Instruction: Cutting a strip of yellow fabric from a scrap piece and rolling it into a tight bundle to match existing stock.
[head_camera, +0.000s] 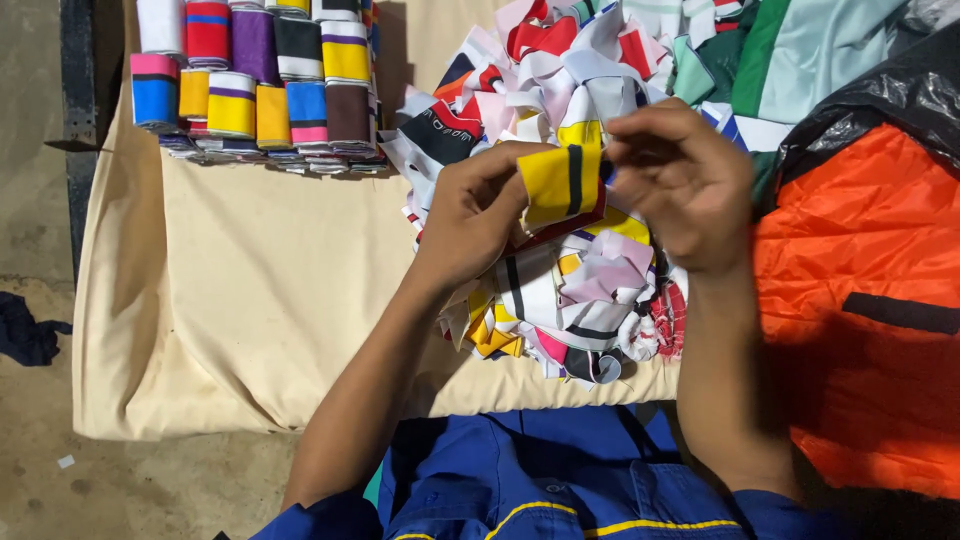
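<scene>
Head view looks straight down at your two hands over a counter covered with a cream cloth. Between your hands you hold a small yellow strip of fabric with a black stripe and a bit of red at its lower edge. It is up above the pile, not lying on it. The black stripe runs up and down in the picture, a little tilted. The piece looks folded, so you cannot tell its full length or which way its long side goes.

Your left hand is curled shut on the left edge of the strip, with the thumb on top and the fingers tucked under. Your right hand pinches the right edge, fingers bent close together. Both hands are closed on the same piece and sit very near each other.

Right under your hands is a loose pile of fabric strips in white, pink, yellow, black and red. At the far left of the counter stand neat rolled bundles in blue, purple, yellow, brown and red, well apart from your hands. On your right lies an orange cloth with black plastic above it. Your blue shirt shows at the bottom.
</scene>
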